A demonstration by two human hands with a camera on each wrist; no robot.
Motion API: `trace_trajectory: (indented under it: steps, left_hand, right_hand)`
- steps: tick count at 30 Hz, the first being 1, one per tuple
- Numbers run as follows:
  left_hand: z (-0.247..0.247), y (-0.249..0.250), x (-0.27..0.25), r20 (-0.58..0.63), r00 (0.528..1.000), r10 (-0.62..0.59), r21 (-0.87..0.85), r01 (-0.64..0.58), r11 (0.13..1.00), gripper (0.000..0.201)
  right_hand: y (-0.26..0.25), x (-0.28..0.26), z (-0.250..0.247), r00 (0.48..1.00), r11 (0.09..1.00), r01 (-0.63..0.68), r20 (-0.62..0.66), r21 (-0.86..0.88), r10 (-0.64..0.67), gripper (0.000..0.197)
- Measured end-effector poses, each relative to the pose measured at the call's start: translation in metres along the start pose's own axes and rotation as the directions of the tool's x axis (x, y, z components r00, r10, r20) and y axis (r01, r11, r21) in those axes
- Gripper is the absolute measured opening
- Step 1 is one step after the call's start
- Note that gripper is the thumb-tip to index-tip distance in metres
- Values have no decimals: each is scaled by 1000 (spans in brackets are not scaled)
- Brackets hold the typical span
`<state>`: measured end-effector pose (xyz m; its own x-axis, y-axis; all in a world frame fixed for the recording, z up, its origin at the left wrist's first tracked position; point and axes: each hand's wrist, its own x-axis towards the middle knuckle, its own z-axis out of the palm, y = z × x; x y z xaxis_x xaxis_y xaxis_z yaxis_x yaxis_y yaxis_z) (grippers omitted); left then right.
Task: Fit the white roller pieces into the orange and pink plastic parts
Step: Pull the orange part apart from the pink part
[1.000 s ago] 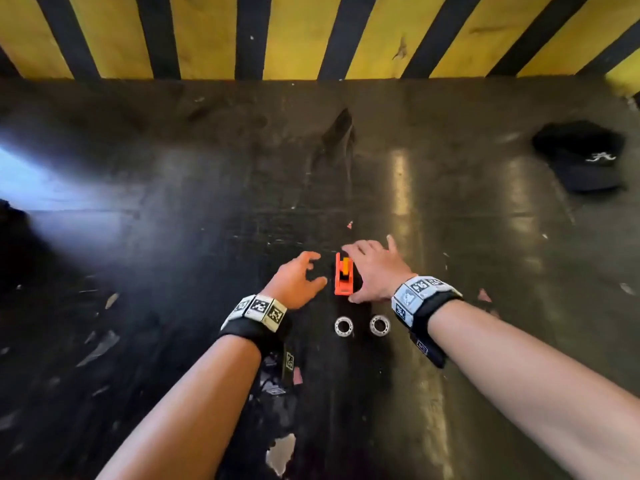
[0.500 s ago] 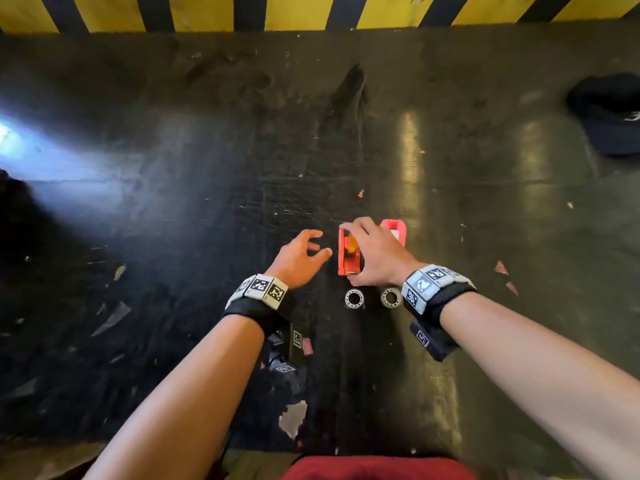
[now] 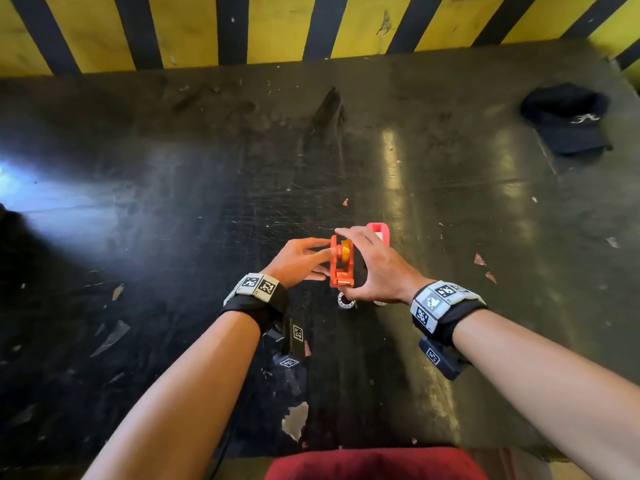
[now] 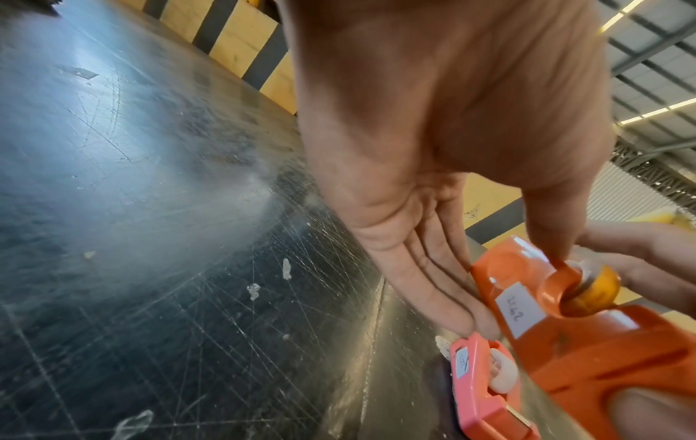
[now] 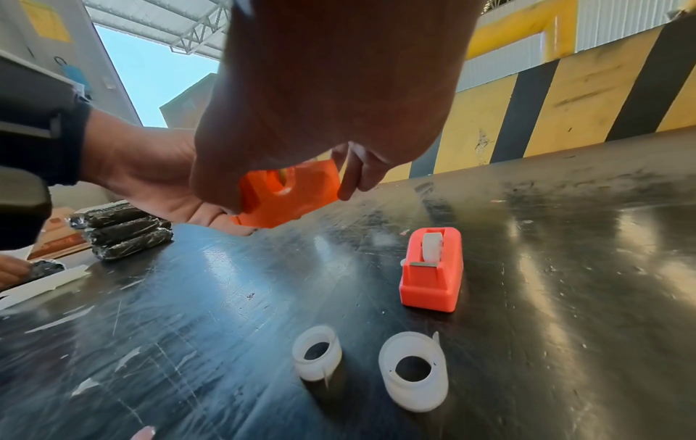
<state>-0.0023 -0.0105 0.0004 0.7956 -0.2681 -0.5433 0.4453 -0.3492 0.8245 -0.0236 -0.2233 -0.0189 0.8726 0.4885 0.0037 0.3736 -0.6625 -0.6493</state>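
My right hand [image 3: 375, 268] grips the orange plastic part [image 3: 341, 271] by its ends and holds it above the black table [image 3: 173, 237]. A yellow roller [image 4: 599, 285] sits in the orange part [image 4: 587, 351]. My left hand [image 3: 298, 261] touches its left side, fingers [image 4: 444, 282] straight along it and thumb tip at the roller's hub. The pink part [image 5: 433, 274] stands on the table just beyond, with a white roller in its slot. Two loose white rollers [image 5: 318, 352] [image 5: 414, 369] lie on the table under my right hand [image 5: 331, 89].
A black cap [image 3: 568, 119] lies at the table's far right. A yellow-and-black striped wall [image 3: 277, 26] closes the far edge. Black wrapped bundles [image 5: 124, 229] lie to the left, with another person's hand [image 5: 11, 269] near them. Torn tape scraps [image 3: 110, 337] dot the table.
My right hand has lifted the orange part off the table. My left hand has moved right and now touches it. The pink part has come into view behind my right hand.
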Motion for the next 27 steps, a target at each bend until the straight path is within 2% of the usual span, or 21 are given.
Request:
trace_trajectory:
  steps: [8, 13, 15, 16, 18, 19, 24, 27]
  left_hand:
    - [-4, 1, -3, -19, 1000, -9, -8, 8, 1000, 34]
    - [-23, -17, 3, -86, 994, -66, -89, 59, 994, 31]
    - [-38, -33, 6, -148, 983, -108, 18, 112, 994, 37]
    - [-45, -41, 7, -187, 974, -127, 140, 154, 978, 45]
    - [-50, -55, 9, -266, 953, -148, 387, 246, 888, 54]
    - [-48, -61, 10, -300, 941, -159, 458, 288, 841, 57]
    - [-27, -78, 19, -392, 913, -117, 589, 346, 730, 65]
    - [-20, -84, 22, -398, 911, -111, 607, 352, 713, 64]
  right_hand:
    - [1, 6, 2, 999, 1000, -19, 34, -11, 19, 99]
    - [10, 9, 0, 997, 997, -71, -7, -15, 71, 96]
    - [19, 7, -6, 995, 995, -98, -13, -30, 98, 97]
    - [23, 5, -8, 994, 994, -105, -7, -36, 105, 97]
    - [26, 7, -9, 994, 993, -108, 4, -39, 109, 99]
    - [25, 9, -8, 994, 993, -109, 9, -39, 109, 101]
    - [20, 20, -1, 993, 993, -117, 18, -27, 118, 96]
    - [18, 23, 1, 992, 991, -128, 18, -24, 129, 95]
